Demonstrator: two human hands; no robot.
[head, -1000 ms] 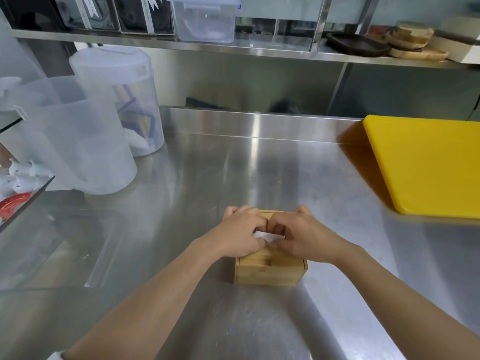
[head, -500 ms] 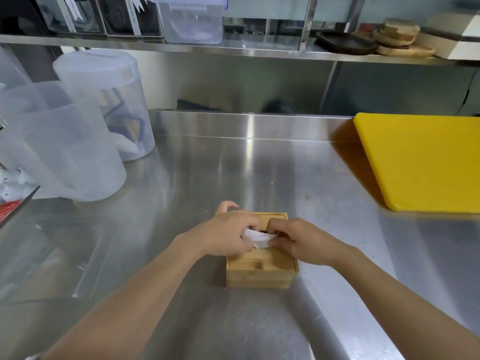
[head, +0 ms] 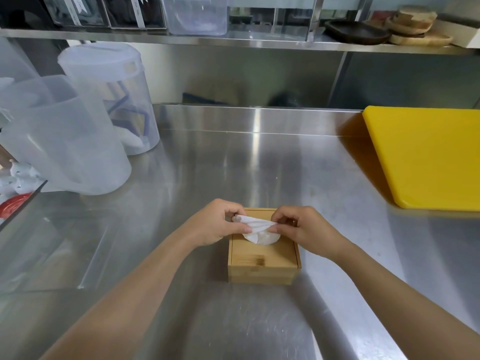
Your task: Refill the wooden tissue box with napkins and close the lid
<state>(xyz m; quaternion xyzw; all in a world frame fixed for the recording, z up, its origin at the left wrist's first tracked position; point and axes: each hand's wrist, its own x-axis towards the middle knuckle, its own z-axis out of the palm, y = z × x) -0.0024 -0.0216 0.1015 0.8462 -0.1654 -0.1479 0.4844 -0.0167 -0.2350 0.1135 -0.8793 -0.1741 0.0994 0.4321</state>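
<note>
Your wooden tissue box (head: 263,258) sits on the stainless steel counter (head: 233,165), low and central in your view, with its lid (head: 262,252) lying flat on top. A white napkin (head: 257,229) rises out of the lid's opening. Your left hand (head: 217,224) pinches the napkin's left end between thumb and fingers; your right hand (head: 301,228) pinches its right end the same way, so the sheet is stretched between them just above the box. You have bare steel on every side of the box. To your left, well apart, stand two clear plastic pitchers (head: 67,141). To your right, a yellow cutting board (head: 426,157) lies flat, its near left edge well clear of your right wrist. The counter's raised back edge (head: 257,118) runs across behind, beneath a shelf (head: 233,44).
</note>
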